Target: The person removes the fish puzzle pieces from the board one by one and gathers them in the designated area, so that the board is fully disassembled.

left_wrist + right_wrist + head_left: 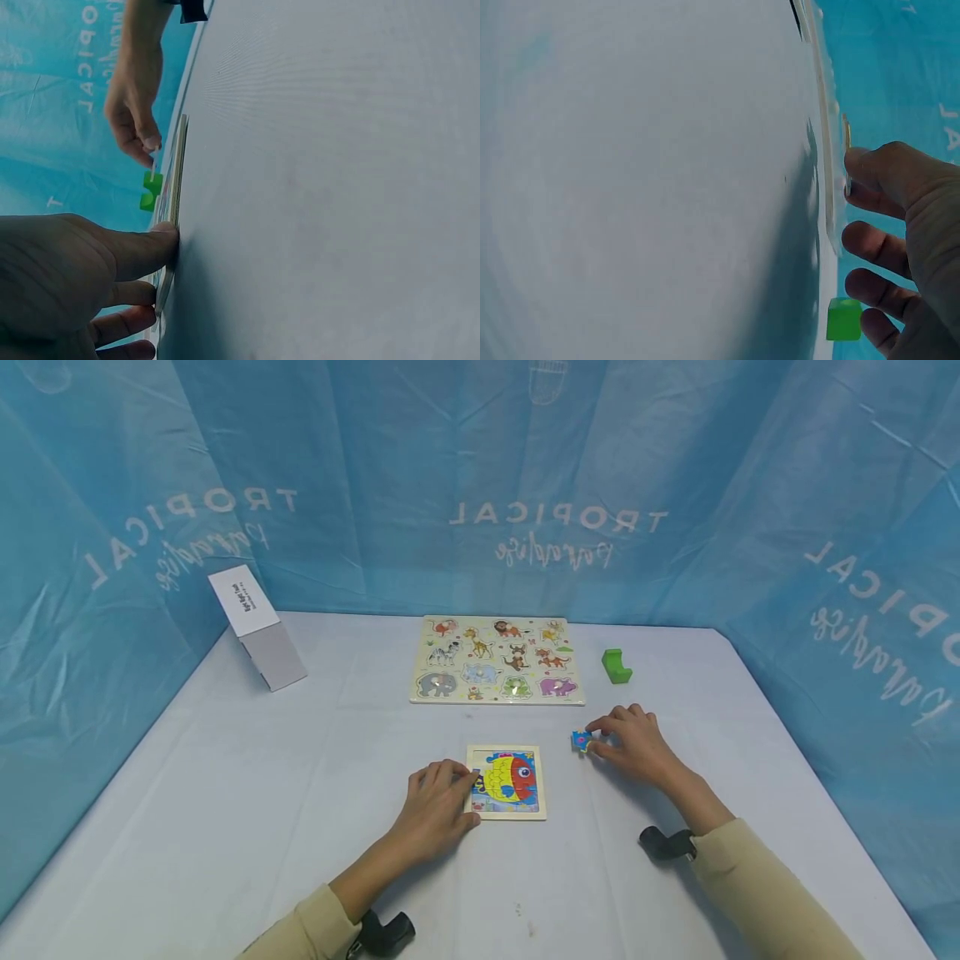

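Observation:
A small fish jigsaw puzzle (513,781) in a light wooden frame lies flat on the white table. Bare wood shows in its upper left corner. My left hand (438,802) holds the frame by its left side, thumb at the lower left corner and fingertips over the left edge. To the right of the puzzle, my right hand (633,745) pinches a blue puzzle piece (581,741) between thumb and index finger. In the right wrist view this piece (847,131) appears edge-on, raised above the table, with the other fingers loosely bent.
Behind the puzzle lies an animal peg board (498,689). A green notched block (617,667) stands beyond my right hand. At the back left is a white and grey box (262,631). Blue printed curtains (555,460) enclose the table's back and sides.

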A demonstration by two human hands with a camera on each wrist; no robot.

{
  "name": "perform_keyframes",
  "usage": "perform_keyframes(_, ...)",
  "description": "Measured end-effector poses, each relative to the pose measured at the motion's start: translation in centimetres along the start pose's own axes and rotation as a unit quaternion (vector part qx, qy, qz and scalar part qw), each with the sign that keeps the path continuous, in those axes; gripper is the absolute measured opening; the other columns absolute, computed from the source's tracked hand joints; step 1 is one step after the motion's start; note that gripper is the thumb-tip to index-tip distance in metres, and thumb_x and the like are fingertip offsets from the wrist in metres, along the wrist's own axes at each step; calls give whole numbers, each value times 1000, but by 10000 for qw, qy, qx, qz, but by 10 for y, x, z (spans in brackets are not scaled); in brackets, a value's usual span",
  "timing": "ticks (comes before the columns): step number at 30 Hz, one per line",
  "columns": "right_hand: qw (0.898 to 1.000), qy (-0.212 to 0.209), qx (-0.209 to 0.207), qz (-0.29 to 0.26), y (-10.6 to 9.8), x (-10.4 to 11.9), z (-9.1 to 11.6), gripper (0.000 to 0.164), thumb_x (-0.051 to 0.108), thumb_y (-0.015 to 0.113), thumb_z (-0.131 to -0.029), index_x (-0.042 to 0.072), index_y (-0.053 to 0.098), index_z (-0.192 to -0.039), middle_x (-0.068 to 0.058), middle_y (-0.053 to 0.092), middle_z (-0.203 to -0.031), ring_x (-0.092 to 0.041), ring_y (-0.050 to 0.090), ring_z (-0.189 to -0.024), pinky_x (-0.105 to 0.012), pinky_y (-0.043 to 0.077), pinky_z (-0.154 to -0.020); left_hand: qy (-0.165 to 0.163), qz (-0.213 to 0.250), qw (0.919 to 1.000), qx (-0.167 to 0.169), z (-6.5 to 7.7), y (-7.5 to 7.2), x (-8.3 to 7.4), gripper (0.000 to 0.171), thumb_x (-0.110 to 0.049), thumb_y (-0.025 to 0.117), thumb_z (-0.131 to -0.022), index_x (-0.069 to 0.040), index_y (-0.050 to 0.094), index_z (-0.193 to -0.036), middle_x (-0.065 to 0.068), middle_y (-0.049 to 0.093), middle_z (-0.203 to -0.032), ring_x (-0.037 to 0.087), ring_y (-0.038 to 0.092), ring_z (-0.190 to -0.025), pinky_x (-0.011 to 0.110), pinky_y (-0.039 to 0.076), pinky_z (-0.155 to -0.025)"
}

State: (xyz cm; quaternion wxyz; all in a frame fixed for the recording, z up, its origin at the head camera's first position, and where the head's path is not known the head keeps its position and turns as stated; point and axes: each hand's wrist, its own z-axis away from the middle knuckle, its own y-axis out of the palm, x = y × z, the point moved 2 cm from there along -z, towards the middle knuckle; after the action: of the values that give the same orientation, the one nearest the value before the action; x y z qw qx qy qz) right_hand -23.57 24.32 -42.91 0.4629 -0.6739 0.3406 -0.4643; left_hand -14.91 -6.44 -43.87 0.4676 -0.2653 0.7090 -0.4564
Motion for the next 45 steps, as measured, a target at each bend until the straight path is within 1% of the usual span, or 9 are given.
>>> perform_keyframes(6, 10000, -55, 16, 75, 2, -11, -1, 28, 26, 71, -82, 17, 70, -108, -4, 62, -91, -23, 45, -93, -38, 31, -77, -1, 24, 10000, -26, 0, -1, -1, 54, -21, 76, -77, -3, 59, -125, 10, 52, -122, 28, 43, -121, 54, 29, -102)
perform_keyframes(12, 9999, -74, 80, 112, 4, -15, -3, 28, 28, 70, -82, 18, 69, -109, -4, 62, -92, -23, 46, -94, -39, 32, -78, -4, 16, 10000, -22, 0, -1, -1, 54, -21, 76, -77, -3, 59, -125, 10, 52, -122, 28, 43, -121, 54, 29, -102)
perform_keyframes(21, 9996, -183, 82, 192, 7, -14, -4, 28, 29, 70, -83, 18, 69, -109, -3, 62, -93, -23, 47, -94, -39, 32, -77, 33, 55, 10000, -72, 1, 0, 0, 53, -21, 75, -78, -4, 59, -126, 10, 52, -122, 28, 43, -121, 54, 28, -102)
perform_keyframes(35, 9996, -33, 145, 239, 11, -15, -6, 30, 29, 71, -82, 20, 69, -110, -4, 62, -94, -22, 47, -94, -38, 32, -77, 92, 12, 9999, -121, 1, 1, 0, 53, -21, 75, -78, -4, 59, -126, 10, 52, -122, 28, 42, -121, 55, 27, -103)
perform_keyframes(40, 9998, -66, 123, 169, 9, -14, -4, 31, 29, 71, -82, 20, 68, -111, -4, 63, -96, -23, 47, -95, -39, 32, -78, 122, -55, 9998, -140, 2, 0, -1, 53, -22, 75, -78, -4, 60, -126, 9, 52, -121, 28, 41, -121, 55, 27, -103)
perform_keyframes(45, 9999, -162, 28, 34, 7, -7, -4, 32, 28, 72, -81, 18, 69, -111, -4, 63, -95, -24, 46, -96, -40, 32, -79, 152, 51, 9998, -137, 1, -1, -1, 53, -23, 75, -78, -5, 60, -125, 10, 52, -121, 28, 41, -121, 53, 28, -102)
